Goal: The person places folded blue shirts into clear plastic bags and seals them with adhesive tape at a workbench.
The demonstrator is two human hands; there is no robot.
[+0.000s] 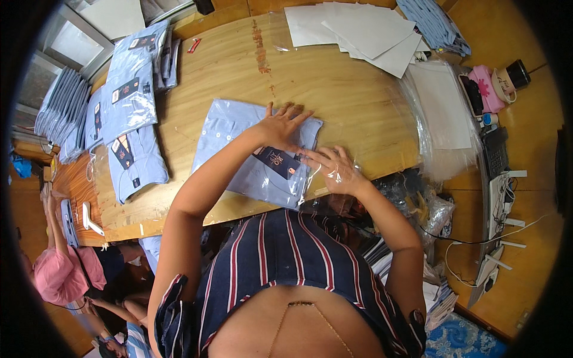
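Observation:
A folded light-blue shirt in a clear plastic bag lies flat in front of me, with a dark hang tag on it. My left hand rests on the upper right part of the bagged shirt, its fingers spread. At the shirt's right edge is my right hand, its fingers stretched out over the loose clear plastic at the bag's open-looking side. Neither hand grips the shirt itself. Part of the bag near my right hand is glossy and hard to make out.
Bagged blue shirts lie at the table's left, beside a tall stack. White sheets and clear plastic bags lie at the far right. A telephone stands beyond the right edge. Another person in pink is at lower left.

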